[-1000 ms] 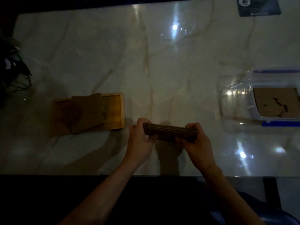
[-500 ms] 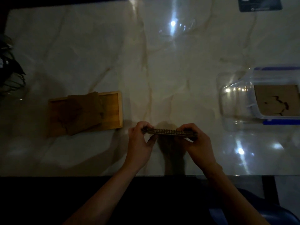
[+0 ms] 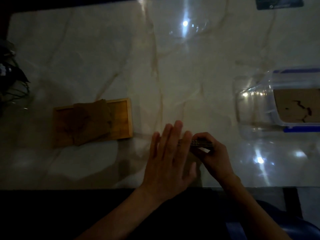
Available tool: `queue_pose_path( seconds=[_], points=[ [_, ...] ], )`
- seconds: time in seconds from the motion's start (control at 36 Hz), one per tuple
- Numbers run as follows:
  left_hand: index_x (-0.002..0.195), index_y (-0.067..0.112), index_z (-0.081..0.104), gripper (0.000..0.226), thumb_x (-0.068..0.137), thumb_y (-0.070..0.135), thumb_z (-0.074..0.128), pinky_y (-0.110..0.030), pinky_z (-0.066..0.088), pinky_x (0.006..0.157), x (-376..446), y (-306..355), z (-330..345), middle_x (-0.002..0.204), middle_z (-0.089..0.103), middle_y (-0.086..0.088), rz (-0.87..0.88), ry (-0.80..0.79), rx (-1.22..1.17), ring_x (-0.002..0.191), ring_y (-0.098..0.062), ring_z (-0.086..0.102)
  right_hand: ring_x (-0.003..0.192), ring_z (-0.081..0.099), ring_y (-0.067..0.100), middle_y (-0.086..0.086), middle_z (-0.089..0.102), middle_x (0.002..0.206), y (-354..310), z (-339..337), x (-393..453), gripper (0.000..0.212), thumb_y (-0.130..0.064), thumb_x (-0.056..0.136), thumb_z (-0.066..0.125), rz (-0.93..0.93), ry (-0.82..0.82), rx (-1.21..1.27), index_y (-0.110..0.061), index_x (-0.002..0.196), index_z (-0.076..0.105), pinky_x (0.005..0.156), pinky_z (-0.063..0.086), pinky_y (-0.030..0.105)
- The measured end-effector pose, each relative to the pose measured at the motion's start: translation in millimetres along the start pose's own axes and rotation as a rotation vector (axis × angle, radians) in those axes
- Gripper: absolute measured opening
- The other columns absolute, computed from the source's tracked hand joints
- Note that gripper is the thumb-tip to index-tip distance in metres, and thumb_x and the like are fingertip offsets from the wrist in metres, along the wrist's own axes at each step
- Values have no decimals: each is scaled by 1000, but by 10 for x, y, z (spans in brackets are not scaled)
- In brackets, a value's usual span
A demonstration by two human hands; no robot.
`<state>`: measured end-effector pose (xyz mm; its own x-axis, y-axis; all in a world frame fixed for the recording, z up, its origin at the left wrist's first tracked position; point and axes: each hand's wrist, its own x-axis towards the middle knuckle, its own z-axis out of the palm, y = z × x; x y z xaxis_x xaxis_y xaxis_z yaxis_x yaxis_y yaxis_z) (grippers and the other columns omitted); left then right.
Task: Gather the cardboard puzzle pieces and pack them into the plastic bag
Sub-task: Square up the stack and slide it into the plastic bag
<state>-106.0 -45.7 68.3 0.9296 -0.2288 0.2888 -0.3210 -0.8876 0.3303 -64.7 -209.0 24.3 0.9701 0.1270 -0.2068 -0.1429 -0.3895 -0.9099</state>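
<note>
Cardboard puzzle pieces (image 3: 201, 143), stacked edge-on, are sitting pinched between our right hand (image 3: 213, 155) fingertips and thumb, while our left hand (image 3: 168, 158) is hovering flat, fingers spread, holding nothing, just beside them.

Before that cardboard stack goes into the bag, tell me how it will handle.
The cardboard stack, seen edge-on, shows several separate layers, so they may slide apart if gripped loosely. It looks stiff and probably light: the right hand alone pinches it, while the left hand is open.
</note>
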Motion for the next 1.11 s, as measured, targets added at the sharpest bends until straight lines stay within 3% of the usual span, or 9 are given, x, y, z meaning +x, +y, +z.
queue_pose_path(
  seconds=[0.14, 0.31, 0.47, 0.61, 0.69, 0.78, 0.92, 1.03, 1.11],
  points=[
    [153, 10, 13, 85, 83, 36, 55, -48, 13, 120, -56, 68, 121, 161, 8, -9, 50, -352, 210, 149, -25, 11, 88, 70, 5, -9, 74, 92, -9, 2, -5, 26, -7, 76, 79, 58, -17, -22, -18, 97, 69, 85, 57, 36],
    [153, 11, 10, 82, 85, 32, 50, -44, 6, 121, -11, 93, 50, 163, 4, -8, -15, -185, 85, 150, -26, 7, 90, 70, 4, -11, 73, 94, -8, -23, -15, 25, -5, 77, 77, 5, -26, -10, -17, 98, 69, 86, 58, 33],
    [152, 10, 18, 77, 85, 26, 52, -43, 9, 122, 3, -9, 119, 161, 16, -8, -9, -359, 148, 149, -23, 13, 86, 70, 1, -17, 72, 90, -12, 10, 0, 26, -18, 75, 80, 50, -9, -31, -30, 92, 66, 85, 58, 35],
    [153, 13, 7, 80, 90, 39, 49, -42, 7, 122, -11, -136, 23, 163, 5, -6, -73, -166, -134, 150, -25, 8, 88, 71, 9, -8, 73, 91, -2, -3, -16, 25, -10, 76, 81, 32, -8, -7, -23, 92, 67, 84, 57, 38],
    [153, 16, 8, 76, 92, 40, 45, -42, 11, 121, -64, -316, -16, 163, 5, -3, -300, 11, -403, 150, -23, 9, 87, 70, 8, -12, 71, 90, -24, -3, -14, 33, -4, 76, 79, 15, -2, 8, -31, 89, 65, 84, 54, 32],
    [154, 17, 9, 74, 93, 43, 43, -26, 12, 120, -151, -512, 9, 163, 7, 5, -526, 92, -660, 150, -15, 8, 90, 69, 7, -12, 71, 92, -21, -10, -11, 40, 5, 74, 74, 7, -11, 4, -31, 90, 66, 85, 54, 30],
    [153, 17, 13, 68, 93, 41, 36, -42, 7, 121, -241, -644, 171, 162, 11, 5, -694, 245, -965, 150, -14, 7, 90, 70, 3, -15, 71, 93, -20, -3, -16, 38, 1, 74, 76, 2, -2, 7, -32, 91, 65, 86, 53, 20],
    [149, 36, 18, 63, 91, 47, 42, -24, 11, 121, -228, -486, 246, 158, 16, 22, -826, 208, -1099, 146, -1, 12, 89, 69, 2, -16, 71, 92, -11, 29, -21, 40, -2, 75, 77, 8, 14, -1, -35, 92, 64, 83, 55, 20],
    [152, 29, 18, 70, 91, 47, 47, -10, 22, 111, -218, -297, 281, 158, 18, 21, -770, 42, -1232, 145, 2, 14, 86, 70, 7, -12, 71, 88, 13, 55, -46, 34, -5, 74, 80, 20, 60, 11, -31, 89, 65, 82, 57, 32]
  ],
)
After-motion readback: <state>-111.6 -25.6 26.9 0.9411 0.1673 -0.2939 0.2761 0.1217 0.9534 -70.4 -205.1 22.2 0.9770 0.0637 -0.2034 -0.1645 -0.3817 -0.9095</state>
